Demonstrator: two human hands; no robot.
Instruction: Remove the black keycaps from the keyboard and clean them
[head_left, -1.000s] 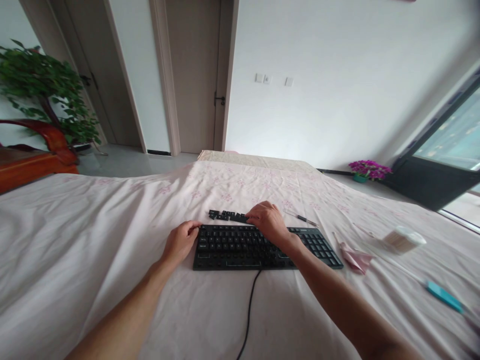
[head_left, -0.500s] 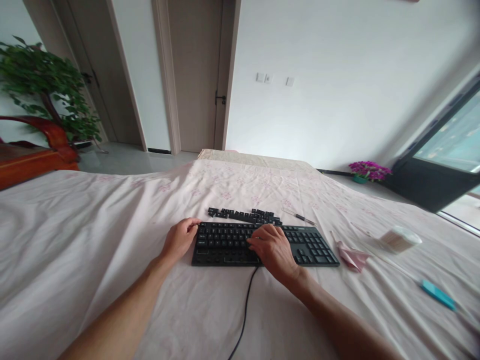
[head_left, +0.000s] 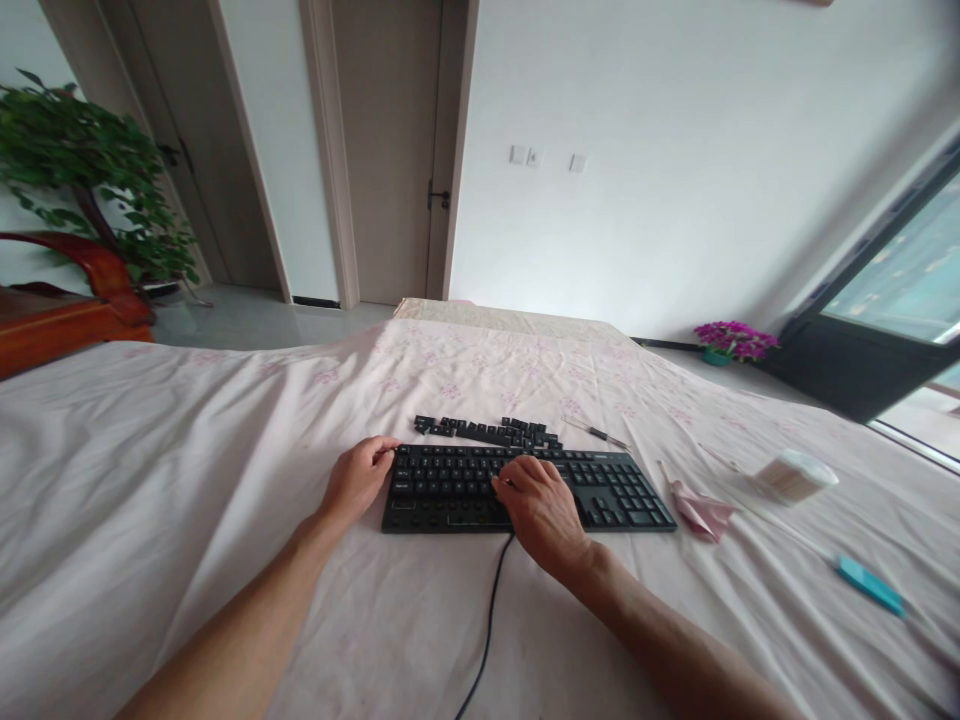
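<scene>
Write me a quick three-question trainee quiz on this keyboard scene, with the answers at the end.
1. Which hand is at the left end of the keyboard?
2. True or false: the loose keys lie beyond the keyboard's far edge.
3. Which is nearest the keyboard's right end?
A) purple flowers
B) pink cloth
C) blue handle

Key:
1. The left hand
2. True
3. B
</scene>
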